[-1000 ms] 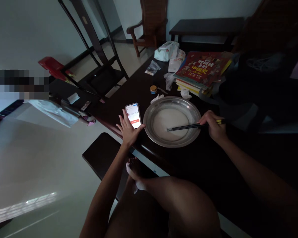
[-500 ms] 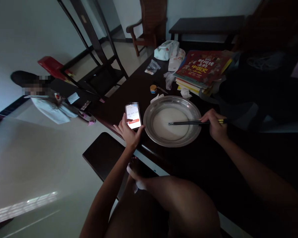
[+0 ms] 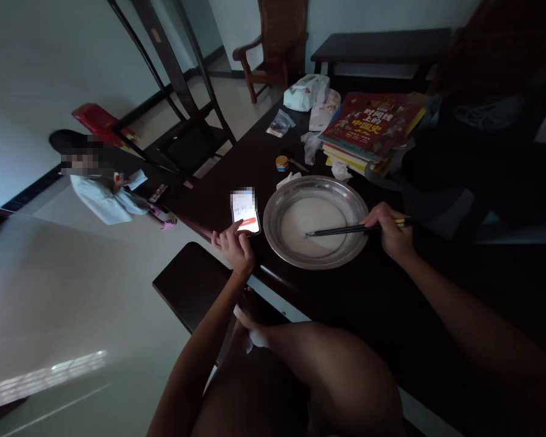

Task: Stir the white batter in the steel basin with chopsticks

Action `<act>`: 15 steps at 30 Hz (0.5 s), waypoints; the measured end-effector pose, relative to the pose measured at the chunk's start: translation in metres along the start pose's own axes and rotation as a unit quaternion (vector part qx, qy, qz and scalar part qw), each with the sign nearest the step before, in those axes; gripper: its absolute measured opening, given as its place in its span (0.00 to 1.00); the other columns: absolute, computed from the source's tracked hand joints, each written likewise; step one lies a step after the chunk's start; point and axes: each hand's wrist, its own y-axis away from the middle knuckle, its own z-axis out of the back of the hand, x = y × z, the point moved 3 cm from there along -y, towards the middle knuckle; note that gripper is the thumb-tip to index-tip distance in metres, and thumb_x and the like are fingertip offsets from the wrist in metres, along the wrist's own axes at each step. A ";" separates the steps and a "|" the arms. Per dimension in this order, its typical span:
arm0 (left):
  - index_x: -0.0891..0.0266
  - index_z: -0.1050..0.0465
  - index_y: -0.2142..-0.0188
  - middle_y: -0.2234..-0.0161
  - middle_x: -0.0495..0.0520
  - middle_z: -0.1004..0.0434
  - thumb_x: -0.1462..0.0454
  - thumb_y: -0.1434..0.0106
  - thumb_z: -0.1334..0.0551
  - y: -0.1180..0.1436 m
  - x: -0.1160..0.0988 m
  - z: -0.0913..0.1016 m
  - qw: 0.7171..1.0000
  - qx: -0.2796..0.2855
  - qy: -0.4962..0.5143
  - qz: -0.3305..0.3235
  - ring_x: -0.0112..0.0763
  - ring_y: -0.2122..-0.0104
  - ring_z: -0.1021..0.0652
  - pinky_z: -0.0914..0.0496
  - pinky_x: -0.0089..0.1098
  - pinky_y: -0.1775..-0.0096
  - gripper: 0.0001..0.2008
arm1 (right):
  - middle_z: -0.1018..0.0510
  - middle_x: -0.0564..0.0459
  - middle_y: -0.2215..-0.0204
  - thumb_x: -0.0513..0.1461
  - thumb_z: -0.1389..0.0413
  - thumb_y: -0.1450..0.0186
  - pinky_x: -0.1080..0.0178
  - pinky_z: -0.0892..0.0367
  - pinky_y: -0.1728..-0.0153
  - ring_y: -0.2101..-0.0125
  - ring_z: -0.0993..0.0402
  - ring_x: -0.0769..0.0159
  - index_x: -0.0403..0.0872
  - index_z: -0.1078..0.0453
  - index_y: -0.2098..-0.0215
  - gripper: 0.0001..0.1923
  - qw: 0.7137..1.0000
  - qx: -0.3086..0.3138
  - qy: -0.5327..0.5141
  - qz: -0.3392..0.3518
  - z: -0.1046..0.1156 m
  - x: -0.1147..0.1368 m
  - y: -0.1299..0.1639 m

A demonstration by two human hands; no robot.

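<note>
You are gripping the chopsticks (image 3: 341,230) in your right hand (image 3: 390,232), fingers closed around the upper ends, the tips lying in the pale batter (image 3: 316,223) inside the pan (image 3: 273,233) on the table (image 3: 236,164). Your left hand (image 3: 233,247) is holding nothing; its fingers are curled and one fingertip is pressing the lit phone (image 3: 245,210) just left of the pan. Stirring one-handed, I would judge it wise to be keeping the tips low and the strokes short, since nothing is steadying the pan near the table's edge. The dim light is hiding the batter's texture, the phone screen is blurred, and the dark heap beyond the books (image 3: 368,124) is hard to make out.
</note>
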 end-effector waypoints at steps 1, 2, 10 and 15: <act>0.57 0.26 0.58 0.52 0.58 0.19 0.53 0.30 0.56 -0.001 -0.001 0.000 1.000 -0.002 -0.002 0.003 0.42 0.49 0.23 0.53 0.50 0.31 0.22 | 0.22 0.54 0.78 0.54 0.45 0.31 0.52 0.31 0.63 0.71 0.25 0.60 0.54 0.26 0.80 0.24 1.000 -0.004 0.005 0.000 0.001 0.000 0.000; 0.57 0.26 0.58 0.52 0.58 0.19 0.53 0.29 0.57 -0.001 -0.001 0.000 1.000 -0.003 -0.003 0.003 0.42 0.50 0.23 0.52 0.50 0.31 0.23 | 0.21 0.54 0.78 0.54 0.45 0.31 0.52 0.31 0.62 0.71 0.25 0.60 0.54 0.26 0.79 0.23 1.000 -0.011 0.006 0.000 0.001 0.000 0.000; 0.57 0.27 0.48 0.48 0.59 0.19 0.54 0.27 0.59 -0.002 -0.002 -0.003 0.999 0.033 0.000 0.018 0.43 0.43 0.23 0.61 0.52 0.28 0.25 | 0.20 0.54 0.76 0.54 0.45 0.30 0.52 0.31 0.61 0.68 0.24 0.59 0.54 0.24 0.77 0.22 0.999 0.013 0.035 0.019 0.000 0.006 0.000; 0.57 0.46 0.30 0.28 0.59 0.41 0.46 0.26 0.59 -0.007 0.000 -0.008 0.995 0.051 -0.010 0.090 0.49 0.25 0.51 0.65 0.60 0.28 0.33 | 0.23 0.54 0.79 0.55 0.46 0.30 0.51 0.32 0.63 0.72 0.27 0.60 0.54 0.27 0.81 0.25 0.999 -0.017 0.023 0.022 0.002 0.006 -0.001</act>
